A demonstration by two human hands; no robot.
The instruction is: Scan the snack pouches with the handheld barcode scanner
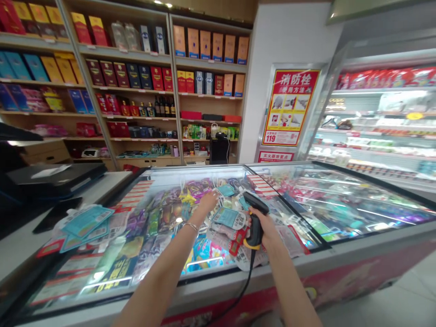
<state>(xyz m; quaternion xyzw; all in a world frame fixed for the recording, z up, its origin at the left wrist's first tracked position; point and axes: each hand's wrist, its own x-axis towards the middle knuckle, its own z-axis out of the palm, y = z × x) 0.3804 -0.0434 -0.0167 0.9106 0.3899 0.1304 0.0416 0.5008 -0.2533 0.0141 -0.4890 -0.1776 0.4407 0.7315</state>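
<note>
Across the glass top (384, 200) of the chest freezer (368, 268), our right hand (267, 229) grips a corded barcode scanner (254, 231) by its handle, over a loose spread of blue-and-white packets (229, 218). Our left hand (209, 200) reaches further out, just beside another blue packet (226, 190); its fingers are blurred, so we cannot tell whether they pinch anything. To work the scanner well, we should probably separate one packet at a time, flatten its wrapper, and hold the window square to the printed code, clear of the glare. Overlapping packets might let a neighbouring code be read, so spacing them out seems wise.

As for room, the near rim (204, 293) lies close to the lowest packets of the spread, so dragging them toward us risks a slip. The scanner's black cable (251, 267) drops over that rim and wants slack. A second pile of packets (86, 225) straddles the left edge, near a black phone-like slab (56, 215). Beyond the dividing rail (289, 209), the right-hand pane (340, 195) offers the freer glass.
</note>
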